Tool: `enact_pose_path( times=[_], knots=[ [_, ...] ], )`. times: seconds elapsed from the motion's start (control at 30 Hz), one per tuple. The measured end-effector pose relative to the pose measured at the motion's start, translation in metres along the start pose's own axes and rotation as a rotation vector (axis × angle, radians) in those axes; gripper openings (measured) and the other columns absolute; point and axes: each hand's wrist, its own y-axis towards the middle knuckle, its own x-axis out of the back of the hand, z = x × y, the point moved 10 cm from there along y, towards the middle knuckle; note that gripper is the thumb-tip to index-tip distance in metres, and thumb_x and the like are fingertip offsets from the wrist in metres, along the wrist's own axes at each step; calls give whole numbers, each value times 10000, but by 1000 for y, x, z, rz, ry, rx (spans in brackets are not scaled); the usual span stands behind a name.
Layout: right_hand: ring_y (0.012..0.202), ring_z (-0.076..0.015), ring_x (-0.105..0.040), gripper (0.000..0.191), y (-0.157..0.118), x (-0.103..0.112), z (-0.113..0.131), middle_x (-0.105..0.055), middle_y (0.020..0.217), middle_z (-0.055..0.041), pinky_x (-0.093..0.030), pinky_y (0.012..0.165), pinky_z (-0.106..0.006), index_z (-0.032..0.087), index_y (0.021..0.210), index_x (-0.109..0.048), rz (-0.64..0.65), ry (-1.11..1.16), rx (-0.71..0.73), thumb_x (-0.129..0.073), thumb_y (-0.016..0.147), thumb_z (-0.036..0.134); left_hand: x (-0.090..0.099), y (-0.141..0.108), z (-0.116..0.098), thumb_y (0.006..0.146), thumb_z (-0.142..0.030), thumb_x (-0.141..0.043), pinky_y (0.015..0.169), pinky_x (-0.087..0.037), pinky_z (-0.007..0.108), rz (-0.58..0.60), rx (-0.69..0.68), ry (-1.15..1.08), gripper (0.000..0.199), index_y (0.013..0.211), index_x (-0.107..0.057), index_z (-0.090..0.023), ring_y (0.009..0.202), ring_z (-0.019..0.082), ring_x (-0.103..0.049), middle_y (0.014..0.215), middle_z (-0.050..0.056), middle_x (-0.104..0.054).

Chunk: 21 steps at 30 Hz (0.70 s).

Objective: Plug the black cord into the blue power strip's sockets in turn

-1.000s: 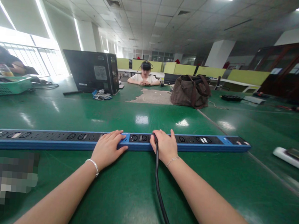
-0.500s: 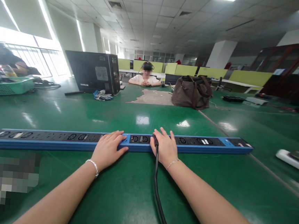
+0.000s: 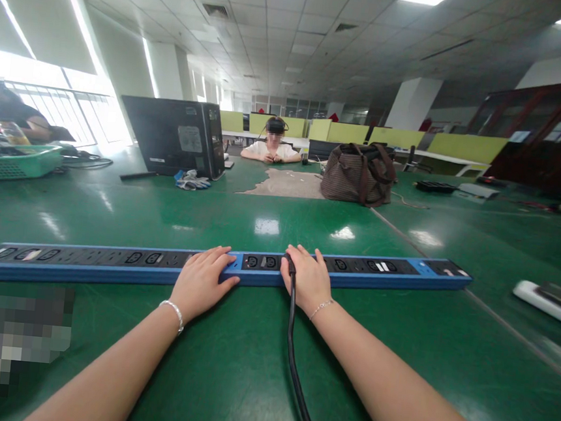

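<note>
A long blue power strip [image 3: 260,278] with black socket panels lies across the green table in front of me. My left hand [image 3: 203,277] grips it left of the middle, fingers over the top and thumb along the near side. A black plug [image 3: 290,266] sits at the strip's sockets, and my right hand [image 3: 309,282] is closed around it. From that plug a thick black cable [image 3: 292,352] runs down towards me. Whether the plug is seated in a socket cannot be made out, since my fingers cover its front.
A black computer case [image 3: 169,136], gloves [image 3: 191,180] and a brown bag [image 3: 347,174] stand farther back. Left is a green basket [image 3: 19,165]; right, a white bar-shaped object [image 3: 547,304]. Across the table sits a person [image 3: 272,149], another at far left [image 3: 18,112].
The right hand's fingers have dipped slightly at the plug. The left hand stays on the power strip, and the whole view has shifted a little.
</note>
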Motion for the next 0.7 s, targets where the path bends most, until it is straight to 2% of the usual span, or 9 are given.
enact_pose_path(
  times=[0.17, 0.4, 0.5, 0.6, 0.7],
  knots=[
    [1137, -229, -575, 290, -2, 0, -1, -657, 1178, -68, -320, 1033, -433, 187, 1088, -614, -26, 17, -21, -414, 902, 283, -1, 0, 1, 819, -449, -528, 1003, -397, 457, 2, 5, 16, 395, 1140, -587, -228, 1209, 274, -512, 1329, 78, -560],
    [977, -185, -635, 236, 1, 2, -3, -716, 973, -44, -387, 921, -329, 198, 974, -641, -67, 37, -38, -443, 878, 283, 0, 0, 1, 817, -456, -522, 1003, -397, 460, -10, 2, 1, 396, 1135, -591, -229, 1208, 273, -515, 1327, 78, -562],
    [922, -175, -646, 265, 1, 3, -5, -715, 981, -50, -396, 903, -313, 182, 1038, -629, -83, 41, -43, -450, 871, 283, -1, 0, 1, 817, -456, -523, 1002, -398, 458, -9, -1, 1, 401, 1137, -592, -225, 1208, 271, -515, 1324, 79, -564],
    [1015, -211, -621, 337, -2, 5, -10, -695, 1067, -99, -393, 918, -328, 136, 1099, -614, -100, 2, -94, -474, 860, 329, 0, 0, 1, 819, -456, -522, 1003, -397, 457, -7, -5, 2, 407, 1145, -590, -222, 1208, 270, -514, 1326, 78, -562],
    [1155, -265, -545, 333, -4, 4, -12, -667, 1148, -99, -368, 951, -374, 156, 1024, -652, -88, -53, -117, -495, 855, 394, 0, 0, 1, 824, -455, -516, 1005, -395, 459, -5, -3, 8, 410, 1148, -590, -215, 1206, 271, -514, 1325, 84, -562]
  ],
)
